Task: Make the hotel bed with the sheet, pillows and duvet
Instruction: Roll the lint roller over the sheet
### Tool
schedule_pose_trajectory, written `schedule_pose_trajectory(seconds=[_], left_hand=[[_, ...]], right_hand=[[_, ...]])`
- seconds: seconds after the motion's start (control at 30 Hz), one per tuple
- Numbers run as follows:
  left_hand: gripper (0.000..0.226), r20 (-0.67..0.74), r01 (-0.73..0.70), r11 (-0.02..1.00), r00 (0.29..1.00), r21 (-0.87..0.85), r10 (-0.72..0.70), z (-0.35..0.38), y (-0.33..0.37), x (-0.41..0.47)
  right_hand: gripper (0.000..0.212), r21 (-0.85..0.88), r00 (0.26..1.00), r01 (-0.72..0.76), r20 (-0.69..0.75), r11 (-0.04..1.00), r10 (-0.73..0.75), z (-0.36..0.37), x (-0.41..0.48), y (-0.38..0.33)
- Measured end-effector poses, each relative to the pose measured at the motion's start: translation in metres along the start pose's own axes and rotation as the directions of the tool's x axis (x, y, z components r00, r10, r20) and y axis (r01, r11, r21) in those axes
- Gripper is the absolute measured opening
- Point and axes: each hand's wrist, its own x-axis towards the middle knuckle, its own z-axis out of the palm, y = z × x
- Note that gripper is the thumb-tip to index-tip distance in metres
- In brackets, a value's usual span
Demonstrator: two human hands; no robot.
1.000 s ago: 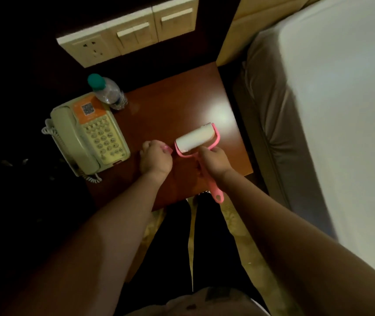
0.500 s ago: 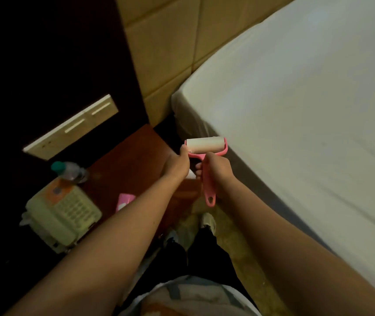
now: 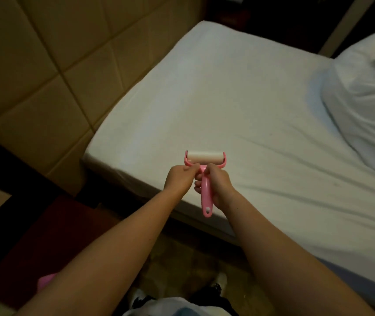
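Bare hands (image 3: 179,179) and forearms (image 3: 118,245), dark trousers (image 3: 207,296), white shoes (image 3: 222,279), pale top (image 3: 159,309) at lower edge

Moved lint roller (image 3: 205,158) off bench (image 3: 52,236), now above sheeted bed (image 3: 238,106) corner. Shifted left hand (image 3: 179,179) to roller frame (pinching). Lost phone, bottle from view; gained crumpled bedding (image 3: 364,87) far right.

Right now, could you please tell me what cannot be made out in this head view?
- Crumpled white bedding, head view, right: cut off by the frame edge; duvet or pillow unclear.
- Small pink object, lower left: mostly hidden behind the left forearm, in dim light.
- Pink-handled lint roller with white roll: whether it touches the white bed sheet cannot be judged from this angle.
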Motion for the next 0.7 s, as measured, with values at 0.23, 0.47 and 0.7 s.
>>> schedule_pose_trajectory(seconds=[0.23, 0.47, 0.7], left_hand=[[0.014, 0.064, 0.113, 0.987, 0.992, -0.118, -0.106, 0.121, 0.042, 0.010], [0.001, 0.020, 0.180, 0.971, 0.984, -0.156, -0.179, 0.167, 0.051, 0.042], [0.008, 0.007, 0.311, 0.933, 0.949, -0.181, -0.315, 0.170, 0.055, 0.087]], right_hand=[[0.019, -0.086, 0.995, -0.062, 0.078, 0.994, 0.069, -0.118, 0.001, -0.045], [0.027, -0.146, 0.982, -0.151, 0.094, 0.978, 0.166, -0.159, 0.027, -0.051], [0.021, -0.141, 0.968, -0.187, 0.141, 0.972, 0.207, -0.152, 0.069, -0.055]])
